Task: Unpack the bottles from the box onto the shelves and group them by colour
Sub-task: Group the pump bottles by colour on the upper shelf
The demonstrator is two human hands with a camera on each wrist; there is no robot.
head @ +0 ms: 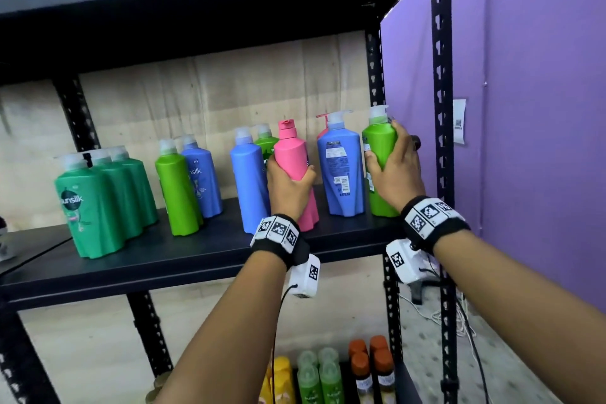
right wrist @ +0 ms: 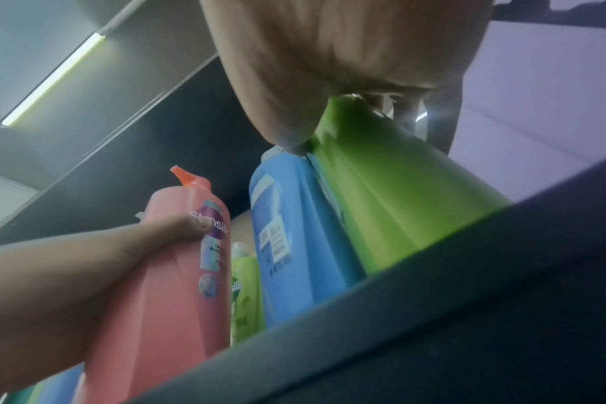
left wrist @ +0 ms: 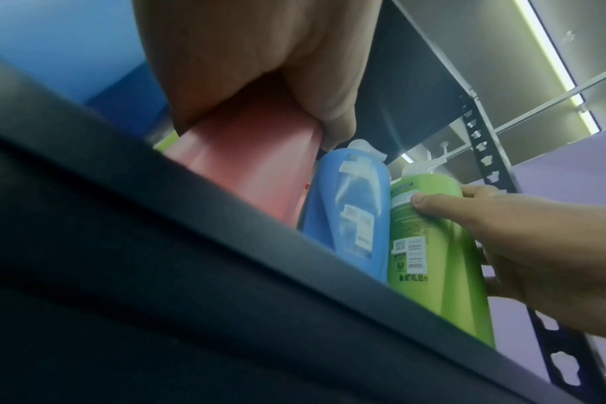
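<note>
At the left of the head view, three dark green bottles [head: 98, 203] stand bunched together on the black shelf [head: 196, 256]. Right of them a light green bottle [head: 177, 190] stands in front of a blue bottle [head: 201, 177]. Towards the middle another blue bottle [head: 247, 177] stands just left of the left hand [head: 288, 185], with a green bottle [head: 266, 144] partly hidden behind it. The left hand is wrapped round the waist of the pink bottle [head: 293, 154], thumb on one side and fingers on the other; the bottle leans a little and its base is at the shelf near the front edge. Just right of it a blue pump bottle [head: 341, 170] stands with its back label facing out, and a pink pump top [head: 324, 121] shows behind it. At the right end, beside the shelf post [head: 441, 108], the right hand [head: 395, 170] grips the lime green bottle [head: 380, 147], thumb across the front, fingers curled round the far side. This bottle touches the blue pump bottle. Low in the frame, yellow, green and orange-capped bottles [head: 328, 374] stand on a lower shelf
</note>
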